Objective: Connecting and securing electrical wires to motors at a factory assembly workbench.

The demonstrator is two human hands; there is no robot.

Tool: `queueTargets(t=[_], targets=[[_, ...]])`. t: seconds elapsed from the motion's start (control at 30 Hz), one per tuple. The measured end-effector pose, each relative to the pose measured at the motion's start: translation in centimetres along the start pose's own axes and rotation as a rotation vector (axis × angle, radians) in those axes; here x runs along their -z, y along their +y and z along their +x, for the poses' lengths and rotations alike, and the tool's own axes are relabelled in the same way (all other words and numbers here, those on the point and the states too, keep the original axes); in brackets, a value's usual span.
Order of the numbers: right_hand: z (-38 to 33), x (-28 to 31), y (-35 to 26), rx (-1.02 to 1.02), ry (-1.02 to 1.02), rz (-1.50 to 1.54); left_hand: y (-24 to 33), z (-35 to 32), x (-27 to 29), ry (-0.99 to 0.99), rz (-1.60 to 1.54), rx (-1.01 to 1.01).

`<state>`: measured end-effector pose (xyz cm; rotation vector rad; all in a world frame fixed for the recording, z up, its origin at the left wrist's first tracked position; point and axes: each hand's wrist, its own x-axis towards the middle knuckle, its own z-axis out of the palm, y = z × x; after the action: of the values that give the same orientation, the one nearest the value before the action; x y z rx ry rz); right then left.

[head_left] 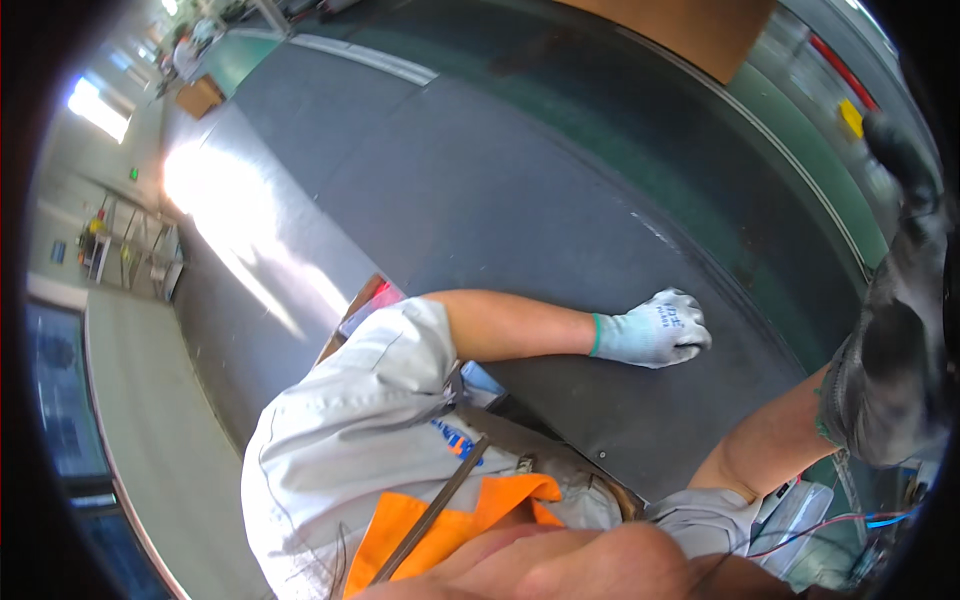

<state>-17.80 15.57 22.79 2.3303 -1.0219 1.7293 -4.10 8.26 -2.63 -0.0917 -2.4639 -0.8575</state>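
Note:
My left hand point(655, 330), in a white knit glove with a green cuff, rests on a dark grey tabletop point(480, 200). Its fingers are curled into a fist, and nothing shows sticking out of it. My right hand point(890, 370) is raised close to the camera at the right rim, in a dark, worn grey glove. One finger stretches upward there, apart from the rest. The other fingers are lost in the black edge of the picture, and I see no object in that hand.
A brown cardboard sheet point(690, 30) stands beyond the table's far side. Wires point(830, 522) and a clear plastic container point(800, 525) lie at the lower right. A shelf rack point(135, 245) is at the far left, a carton point(200, 97) and another person point(186, 55) farther back.

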Motion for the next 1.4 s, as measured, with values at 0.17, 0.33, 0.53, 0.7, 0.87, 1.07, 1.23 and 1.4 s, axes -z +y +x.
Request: queueTargets(t=[0.17, 0.33, 0.53, 0.7, 0.87, 1.07, 1.23, 1.4], targets=[[-0.9, -6.8, -1.6, -0.332, -0.026, -0.056, -0.2, -0.8, 0.3, 0.033, -0.006, 0.027], [-10.2, -5.8, -2.1, -0.618, -0.199, -0.559, 0.6, -0.2, 0.8, -0.008, -0.002, 0.023], [-23.1, -5.8, 0.0, -0.886, -0.219, -0.883, 0.6, -0.1, 0.7, 0.079, -0.012, -0.032], [-23.0, -6.3, 1.2, -0.74, -0.27, -0.819, 0.3, -0.1, 0.8, 0.002, 0.029, -0.005], [-23.3, -6.0, 0.7, -0.768, -0.279, -0.791, 0.4, -0.3, 0.9, -0.01, 0.042, -0.007], [-23.9, -6.1, 0.9, -0.718, -0.295, -0.827, 0.3, -0.2, 0.4, 0.096, -0.001, -0.061], [-23.1, -6.4, 0.7, -0.76, -0.308, -0.842, 0.4, -0.1, 0.5, 0.103, 0.013, -0.058], [-23.2, -6.3, 0.8, -0.795, -0.243, -0.81, 0.5, 0.1, 0.5, 0.08, 0.025, -0.058]])
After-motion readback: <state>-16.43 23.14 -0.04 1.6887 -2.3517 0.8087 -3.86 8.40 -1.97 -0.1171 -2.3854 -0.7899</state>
